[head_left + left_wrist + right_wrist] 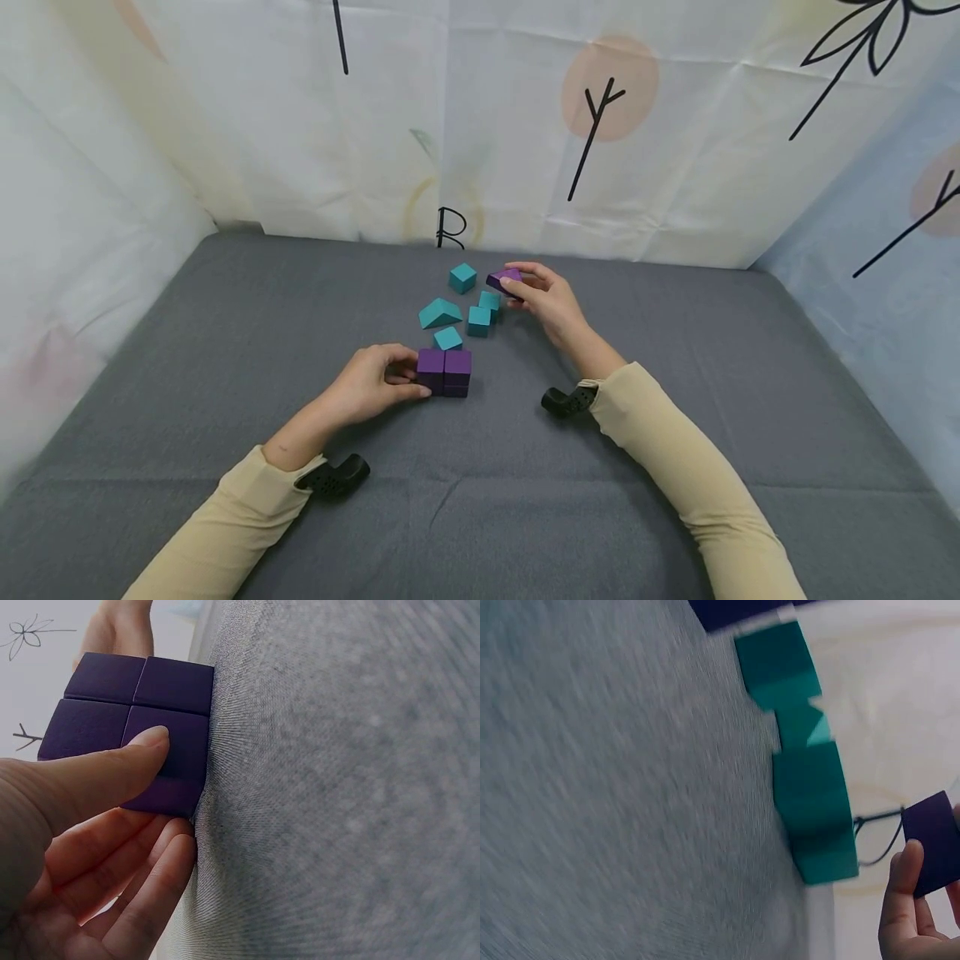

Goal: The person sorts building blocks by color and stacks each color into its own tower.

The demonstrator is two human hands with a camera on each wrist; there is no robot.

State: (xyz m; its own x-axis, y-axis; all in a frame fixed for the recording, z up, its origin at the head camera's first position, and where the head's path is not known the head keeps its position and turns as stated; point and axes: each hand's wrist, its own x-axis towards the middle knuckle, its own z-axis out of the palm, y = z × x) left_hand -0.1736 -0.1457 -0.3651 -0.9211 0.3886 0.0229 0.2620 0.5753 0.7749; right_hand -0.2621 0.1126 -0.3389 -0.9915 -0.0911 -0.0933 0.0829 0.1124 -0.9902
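Four-square purple cubes, two wide and two high [444, 367], stand on the grey cloth in the head view. My left hand [367, 383] grips them from the left. In the left wrist view its thumb [146, 750] presses the near face, with the other fingers bent at the side. Farther back, my right hand [549, 302] pinches a purple triangular block [497, 282] between thumb and fingers, above the cloth. The right wrist view shows that purple block [934, 847] at its right edge, partly cut off.
Just left of the right hand are two teal cubes [478, 322] close together. Another teal cube [462, 277] lies farther back. A teal triangular block [440, 314] and a teal block [447, 338] sit behind the purple cubes. A patterned white curtain [510, 167] hangs beyond the table.
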